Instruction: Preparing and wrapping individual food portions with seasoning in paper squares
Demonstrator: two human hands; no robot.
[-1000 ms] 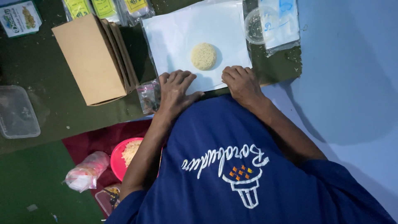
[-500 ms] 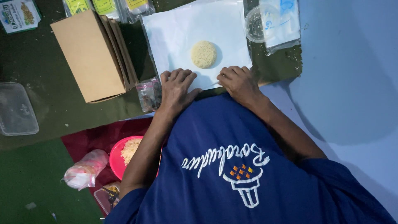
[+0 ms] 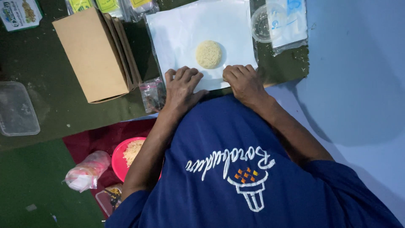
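A white paper sheet [image 3: 185,29] lies on the dark green mat, with a round mound of pale yellow rice [image 3: 209,54] near its middle. My left hand [image 3: 181,86] and my right hand [image 3: 242,81] both sit on the sheet's near edge. The fingers are curled on top of the paper just below the mound, and the left thumb is at the edge. The near strip of paper is hidden under my hands. My dark blue shirt fills the lower part of the view.
A brown cardboard box [image 3: 90,55] lies left of the sheet, with a small clear bag [image 3: 152,95] beside my left hand. A clear round lid [image 3: 262,23] and plastic packets [image 3: 291,21] sit at the right. A pink bowl of rice [image 3: 122,158], a wrapped bag [image 3: 86,171] and a clear tub [image 3: 17,109] are at the left.
Both hands have slid a little forward along the sheet's near edge, closer to the rice mound. Nothing else has moved.
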